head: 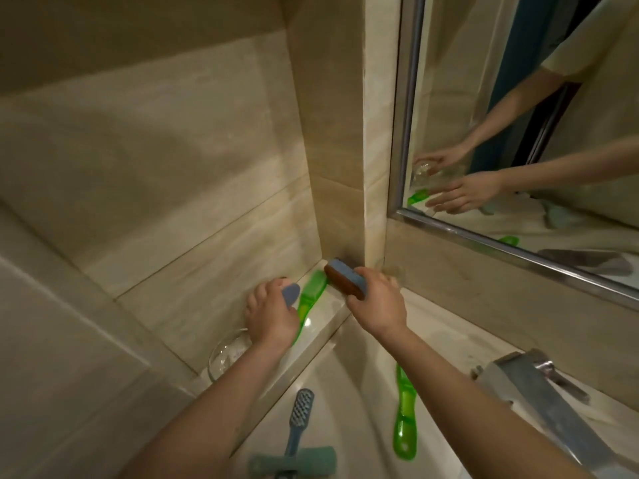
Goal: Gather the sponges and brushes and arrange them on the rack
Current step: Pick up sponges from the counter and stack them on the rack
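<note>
Beige tiled walls, framed mirror

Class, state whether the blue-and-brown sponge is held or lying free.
Held: the right hand grips the sponge at its near end, by the ledge corner. Contact with ledge: cannot tell.

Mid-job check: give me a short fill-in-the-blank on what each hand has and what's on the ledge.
1. The right hand grips a blue and brown ____.
2. The brush on the ledge between the hands is ____.
3. The left hand holds a blue-grey pad; beside its wrist sits a glass ____.
Missing: sponge; green; bowl.
</note>
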